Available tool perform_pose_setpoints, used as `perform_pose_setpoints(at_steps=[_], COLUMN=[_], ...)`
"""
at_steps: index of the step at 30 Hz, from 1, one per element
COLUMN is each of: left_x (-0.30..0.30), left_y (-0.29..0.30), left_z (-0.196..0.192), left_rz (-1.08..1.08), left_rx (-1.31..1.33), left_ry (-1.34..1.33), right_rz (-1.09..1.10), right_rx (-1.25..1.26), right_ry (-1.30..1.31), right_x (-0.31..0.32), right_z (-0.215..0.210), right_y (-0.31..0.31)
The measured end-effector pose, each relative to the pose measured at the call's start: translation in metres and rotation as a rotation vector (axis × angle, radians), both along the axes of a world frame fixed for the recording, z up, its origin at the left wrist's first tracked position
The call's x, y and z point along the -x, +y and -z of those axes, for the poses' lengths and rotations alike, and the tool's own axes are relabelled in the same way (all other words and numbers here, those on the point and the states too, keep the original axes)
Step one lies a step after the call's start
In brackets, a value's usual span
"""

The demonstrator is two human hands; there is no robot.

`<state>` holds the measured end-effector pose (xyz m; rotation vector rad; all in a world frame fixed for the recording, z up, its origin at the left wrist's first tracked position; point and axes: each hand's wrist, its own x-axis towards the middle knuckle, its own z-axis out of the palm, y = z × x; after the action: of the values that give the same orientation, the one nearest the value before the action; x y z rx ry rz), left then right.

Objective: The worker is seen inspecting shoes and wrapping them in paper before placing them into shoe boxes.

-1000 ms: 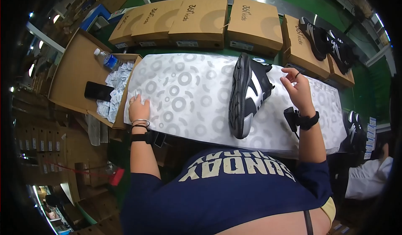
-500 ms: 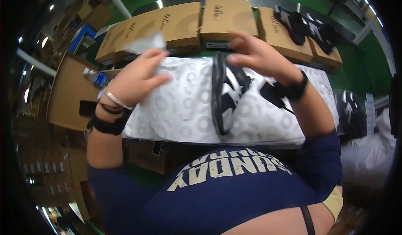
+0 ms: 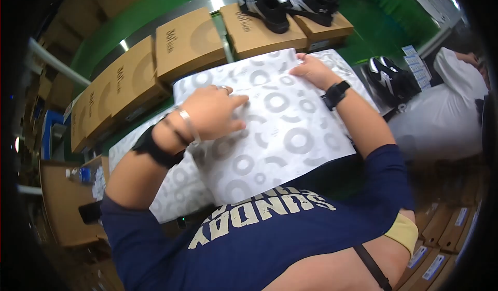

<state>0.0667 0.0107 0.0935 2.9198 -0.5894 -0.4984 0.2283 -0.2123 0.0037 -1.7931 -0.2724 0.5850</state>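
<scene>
A sheet of white wrapping paper (image 3: 280, 159) with grey rings lies slantwise before me, its near edge reaching my shirt. My right hand (image 3: 316, 73) pinches the sheet's far right corner between thumb and fingers. Over the sheet's left half is my left hand (image 3: 210, 112), palm down, thumb and forefinger apart, gripping nothing that I can see. More paper with the same pattern (image 3: 132, 143) shows under and left of the sheet. The single black-and-white shoe seen earlier is out of sight; whether the sheet covers it I cannot tell.
Brown shoeboxes (image 3: 189, 42) line the far side, with black shoes (image 3: 267, 13) on the right ones. Another black-and-white pair (image 3: 386, 81) stands at right beside a white plastic bag (image 3: 441, 115). An open carton (image 3: 59, 203) with a bottle (image 3: 78, 175) is at left.
The view has swung to the right. A large patterned sheet now spreads across the work area, with my right hand on its corner. The shoe that stood in the middle no longer shows.
</scene>
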Motion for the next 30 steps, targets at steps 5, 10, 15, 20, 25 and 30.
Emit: perform_pose_setpoints(at_steps=[5,10,15,20,25,30], left_x=[-0.076,-0.099,-0.100,-0.094,-0.102,-0.092], left_y=[-0.049,-0.092,-0.105,-0.097,-0.099,-0.085], left_z=[0.068,0.091,0.089,0.092,0.088,0.124], left_rz=[0.019,-0.074,-0.110,-0.160,-0.161,0.007], left_rx=[-0.247,-0.364,-0.285,-0.263,-0.261,-0.022], left_ry=[0.263,0.192,0.163,0.191,0.266,-0.112], right_rz=[-0.074,0.167,0.204,0.003,-0.140,-0.084], right_rx=[0.064,0.204,0.209,-0.090,-0.580,-0.340], right_ry=[0.086,-0.653,-0.662,-0.650,0.054,0.076], right_x=[-0.025,-0.123,-0.201,-0.141,-0.055,0.012], right_z=[0.033,0.017,0.051,-0.027,-0.101,-0.090], right_y=[0.012,0.041,0.063,0.097,0.024,-0.009])
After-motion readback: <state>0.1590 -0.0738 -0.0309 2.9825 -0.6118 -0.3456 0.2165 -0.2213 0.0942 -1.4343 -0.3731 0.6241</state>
